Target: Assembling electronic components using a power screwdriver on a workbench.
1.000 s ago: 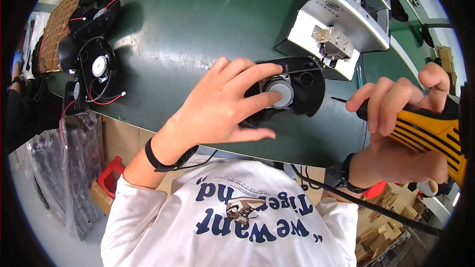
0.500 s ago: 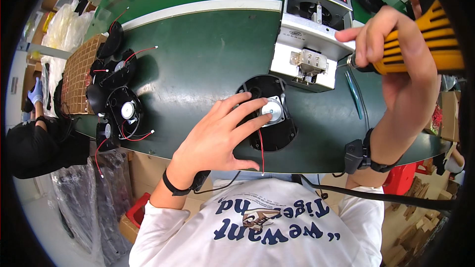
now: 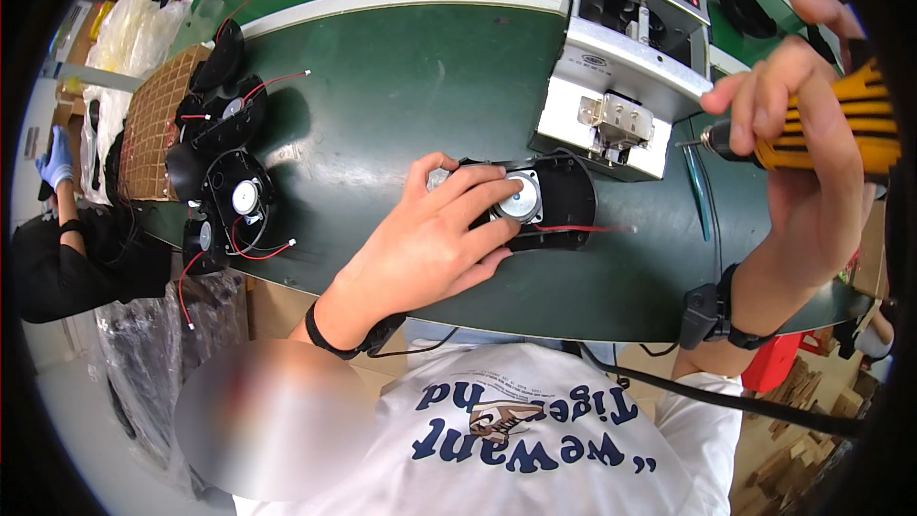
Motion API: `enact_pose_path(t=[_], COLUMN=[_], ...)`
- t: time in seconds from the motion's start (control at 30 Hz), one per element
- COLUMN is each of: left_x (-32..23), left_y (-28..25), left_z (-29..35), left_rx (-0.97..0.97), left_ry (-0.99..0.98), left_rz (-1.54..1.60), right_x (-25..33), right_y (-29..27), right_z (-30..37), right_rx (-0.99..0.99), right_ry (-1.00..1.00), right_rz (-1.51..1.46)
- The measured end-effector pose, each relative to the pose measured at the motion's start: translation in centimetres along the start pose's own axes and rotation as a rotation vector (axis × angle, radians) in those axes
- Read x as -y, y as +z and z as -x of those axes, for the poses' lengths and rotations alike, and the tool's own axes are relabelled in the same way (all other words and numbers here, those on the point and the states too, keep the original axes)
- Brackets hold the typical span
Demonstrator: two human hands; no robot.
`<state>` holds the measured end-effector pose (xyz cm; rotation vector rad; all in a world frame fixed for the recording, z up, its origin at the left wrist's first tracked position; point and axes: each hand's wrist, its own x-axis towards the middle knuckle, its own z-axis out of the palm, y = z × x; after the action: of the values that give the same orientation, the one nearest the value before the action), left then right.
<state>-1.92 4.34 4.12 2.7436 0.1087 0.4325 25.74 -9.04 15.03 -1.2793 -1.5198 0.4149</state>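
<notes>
My left hand (image 3: pixel 435 239) lies flat on a black speaker assembly (image 3: pixel 559 203) on the green table (image 3: pixel 401 96), fingers spread over its silver round magnet (image 3: pixel 523 199). A red wire (image 3: pixel 583 228) trails from the assembly to the right. My right hand (image 3: pixel 798 148) is raised at the right, wrapped around a yellow and black electric screwdriver (image 3: pixel 841 119) whose bit points left toward a white and grey machine (image 3: pixel 626 67).
Several black speaker assemblies (image 3: pixel 234 196) with red wires lie at the table's left end beside a brown woven tray (image 3: pixel 153 119). A person in black with a blue glove (image 3: pixel 55 162) stands at far left. A red box (image 3: pixel 774 363) sits below the table's right edge.
My right hand with the screwdriver has lifted away from the speaker assembly and moved up right toward the machine. My left hand stays on the assembly.
</notes>
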Motion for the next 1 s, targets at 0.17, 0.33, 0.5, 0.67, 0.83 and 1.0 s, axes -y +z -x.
enact_pose_path(t=[0.17,0.33,0.5,0.67,0.83,1.0], left_x=[-0.9,-1.5,-2.0,-2.5,-2.2,-2.2], left_y=[1.6,3.5,4.2,5.3,5.7,5.6], left_z=[0.7,1.1,0.9,1.3,1.6,1.2], left_rx=[-0.042,-0.164,-0.209,-0.297,-0.295,-0.278], left_ry=[-0.058,-0.099,-0.09,-0.079,-0.071,-0.057], left_rz=[-0.047,-0.053,-0.053,0.029,0.006,-0.001], right_x=[0.0,-0.9,0.9,-3.6,1.5,1.2], right_y=[-0.4,-3.0,-1.8,-4.4,0.3,-0.1], right_z=[-0.3,-0.3,-1.2,-3.8,-0.7,-0.4], right_rx=[0.058,0.224,0.245,0.676,0.1,0.098], right_ry=[0.062,0.037,0.3,-0.078,0.492,0.501], right_rz=[-0.07,-0.083,-0.053,-0.208,0.086,0.056])
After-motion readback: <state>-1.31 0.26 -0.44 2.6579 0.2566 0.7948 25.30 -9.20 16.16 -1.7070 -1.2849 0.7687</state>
